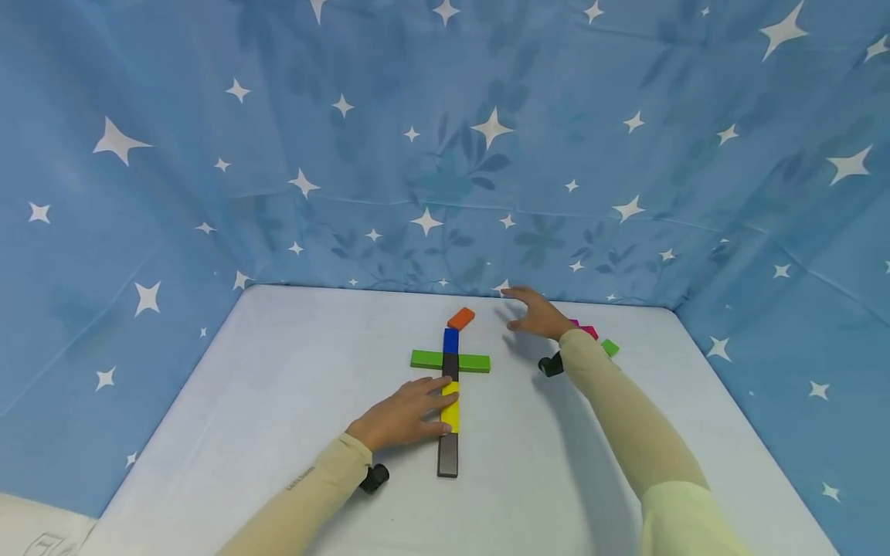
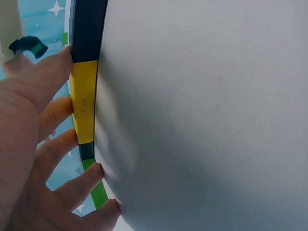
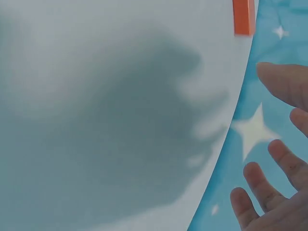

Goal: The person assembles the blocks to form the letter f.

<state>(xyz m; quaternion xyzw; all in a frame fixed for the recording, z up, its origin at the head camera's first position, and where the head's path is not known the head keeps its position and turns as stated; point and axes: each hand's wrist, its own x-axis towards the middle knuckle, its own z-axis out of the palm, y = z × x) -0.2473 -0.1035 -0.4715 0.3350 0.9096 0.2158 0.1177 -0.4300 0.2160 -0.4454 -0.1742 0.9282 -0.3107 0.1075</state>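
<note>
Flat blocks lie on the white table in a cross shape. Its upright runs from a dark block [image 1: 448,457] nearest me through a yellow block [image 1: 450,417] and another dark block [image 1: 450,367] to a blue block [image 1: 451,340]. One green block [image 1: 426,359] lies left of the upper dark block, a second green block [image 1: 474,364] right of it. An orange block [image 1: 461,319] sits at a slant beyond the blue one. My left hand [image 1: 406,411] rests its outspread fingers on the yellow block and along the row. Above the table, right of the orange block, my right hand [image 1: 537,315] is empty, fingers apart.
Pink blocks [image 1: 590,332] and a loose green block [image 1: 610,347] lie at the back right, partly behind my right forearm. A blue star-patterned curtain [image 1: 445,154] stands along the table's [image 1: 313,347] back edge and sides.
</note>
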